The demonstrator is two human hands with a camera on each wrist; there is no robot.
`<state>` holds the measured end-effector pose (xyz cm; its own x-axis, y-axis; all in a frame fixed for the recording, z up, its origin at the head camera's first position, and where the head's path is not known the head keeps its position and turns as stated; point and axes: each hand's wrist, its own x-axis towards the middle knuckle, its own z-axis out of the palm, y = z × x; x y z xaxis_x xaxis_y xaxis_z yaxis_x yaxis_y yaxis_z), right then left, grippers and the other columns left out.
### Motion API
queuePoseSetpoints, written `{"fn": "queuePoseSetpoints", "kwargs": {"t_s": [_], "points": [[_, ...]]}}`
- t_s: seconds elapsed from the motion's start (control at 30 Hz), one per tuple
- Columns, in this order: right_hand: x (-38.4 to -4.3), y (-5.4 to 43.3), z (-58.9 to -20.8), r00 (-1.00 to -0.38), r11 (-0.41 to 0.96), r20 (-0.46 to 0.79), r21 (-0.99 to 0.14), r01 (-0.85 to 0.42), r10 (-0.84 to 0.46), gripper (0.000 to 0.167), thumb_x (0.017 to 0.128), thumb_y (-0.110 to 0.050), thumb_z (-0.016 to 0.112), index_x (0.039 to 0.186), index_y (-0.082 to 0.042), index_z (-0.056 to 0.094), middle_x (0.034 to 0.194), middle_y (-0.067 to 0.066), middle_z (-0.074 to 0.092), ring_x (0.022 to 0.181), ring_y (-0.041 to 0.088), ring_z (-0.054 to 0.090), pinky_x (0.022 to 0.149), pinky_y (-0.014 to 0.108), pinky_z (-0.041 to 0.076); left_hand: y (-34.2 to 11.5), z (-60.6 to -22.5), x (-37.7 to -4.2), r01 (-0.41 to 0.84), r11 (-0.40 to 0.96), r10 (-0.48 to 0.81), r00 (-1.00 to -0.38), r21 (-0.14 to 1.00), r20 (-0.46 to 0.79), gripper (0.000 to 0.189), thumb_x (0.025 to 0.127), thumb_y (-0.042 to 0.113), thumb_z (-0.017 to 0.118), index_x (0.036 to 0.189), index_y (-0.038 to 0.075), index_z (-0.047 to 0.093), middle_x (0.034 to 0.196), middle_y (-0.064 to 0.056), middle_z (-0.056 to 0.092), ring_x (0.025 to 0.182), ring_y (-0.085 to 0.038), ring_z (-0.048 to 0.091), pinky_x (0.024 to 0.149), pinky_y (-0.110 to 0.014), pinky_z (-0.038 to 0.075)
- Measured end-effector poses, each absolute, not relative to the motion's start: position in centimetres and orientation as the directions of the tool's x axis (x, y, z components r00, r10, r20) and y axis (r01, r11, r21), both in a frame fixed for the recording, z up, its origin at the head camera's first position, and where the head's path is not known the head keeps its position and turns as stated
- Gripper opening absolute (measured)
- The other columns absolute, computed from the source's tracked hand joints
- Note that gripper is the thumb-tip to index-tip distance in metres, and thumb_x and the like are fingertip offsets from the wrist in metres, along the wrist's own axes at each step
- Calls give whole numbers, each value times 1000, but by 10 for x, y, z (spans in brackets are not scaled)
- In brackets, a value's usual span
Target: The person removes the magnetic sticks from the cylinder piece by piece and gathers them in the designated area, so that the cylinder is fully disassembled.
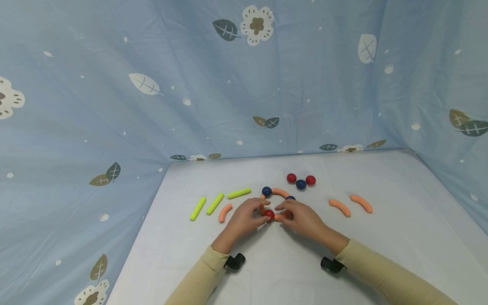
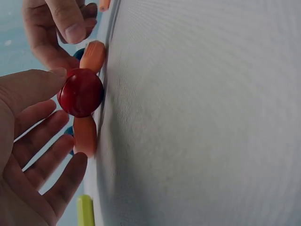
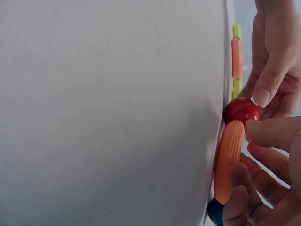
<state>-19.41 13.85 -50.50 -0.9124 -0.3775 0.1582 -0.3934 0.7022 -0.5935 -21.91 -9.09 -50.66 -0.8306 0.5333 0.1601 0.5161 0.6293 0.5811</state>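
A red ball (image 1: 269, 214) sits at the near side of a ring of orange curved sticks and balls. My left hand (image 1: 245, 218) is beside it, thumb tip touching the ball, with the other fingers loosely extended behind an orange curved stick (image 2: 85, 136). From the other side my right hand (image 1: 303, 218) holds another orange curved stick (image 3: 229, 162), fingers bent along it and thumb near the end that meets the red ball. At the ring's far side another orange curved stick (image 1: 280, 192) links a blue ball (image 1: 267, 191) and a second blue ball (image 1: 291, 198), partly hidden by my right hand.
Several yellow-green straight sticks (image 1: 215, 203) and a loose orange curved stick (image 1: 225, 213) lie on the left. Behind the ring are two red balls (image 1: 310, 180) and a blue ball (image 1: 300, 184). Two orange curved sticks (image 1: 339, 208) lie right on the white table (image 1: 404, 245).
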Motion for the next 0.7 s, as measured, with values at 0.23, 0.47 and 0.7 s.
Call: {"fn": "queuePoseSetpoints", "kwargs": {"t_s": [0.23,0.47,0.7], "points": [[-191,134,-507,-918,710,108,-602,-365,-381,28,86,-16,83,112,-15,74,105,-6,67,93,10,66,83,34,58,-87,-509,-220,539,648,565,-814,538,135,36,90,20,80,125,14,72,108,4,69,105,-12,60,100,-34,50],[-190,132,-509,-915,731,111,-569,-378,-387,24,85,-18,84,107,-17,74,100,-8,67,86,6,62,78,28,57,-86,-510,-217,555,641,580,-803,530,139,29,90,20,81,117,16,74,106,7,69,97,-7,60,91,-28,52],[-188,133,-510,-906,723,151,-557,-408,-395,17,86,-20,83,99,-20,72,90,-11,65,79,3,58,70,25,53,-87,-510,-211,551,626,590,-798,552,128,27,89,19,81,116,17,75,100,10,68,93,-8,60,85,-24,52]]}}
